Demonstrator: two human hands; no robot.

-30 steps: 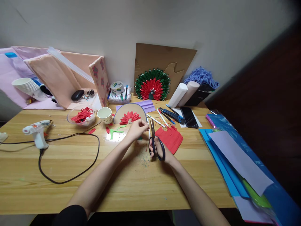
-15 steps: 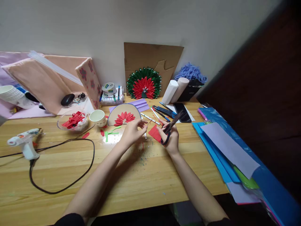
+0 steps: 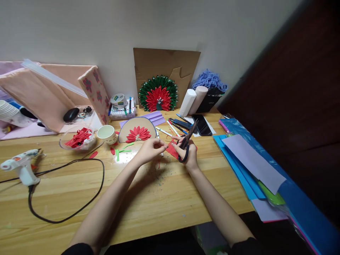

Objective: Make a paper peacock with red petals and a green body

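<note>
My right hand (image 3: 190, 159) is closed around dark-handled scissors (image 3: 191, 130), their blades pointing up and away from me. Beneath that hand lies a piece of red paper (image 3: 172, 151); part of it is covered by the fingers. To its left, my left hand (image 3: 151, 151) is pinched, and whatever sits between the fingertips is too small to make out. Just beyond the left hand rests a tan half-round card (image 3: 123, 131) with a blue edge and red petals (image 3: 138, 134) fanned across it. Thin red scraps and tiny bits lie on the wood between my arms.
Left of the card stand a paper cup (image 3: 106, 134), a bowl of red pieces (image 3: 79, 138) and a glue gun (image 3: 22, 166) with a looping black cord (image 3: 103, 177). Pens (image 3: 183, 124) and a phone (image 3: 202, 125) lie behind my right hand. Blue folders (image 3: 236, 163) line the right edge.
The whole scene has shifted slightly left as the head view turned. The right hand has come a little closer to the left, with the scissors tilted more upright.
</note>
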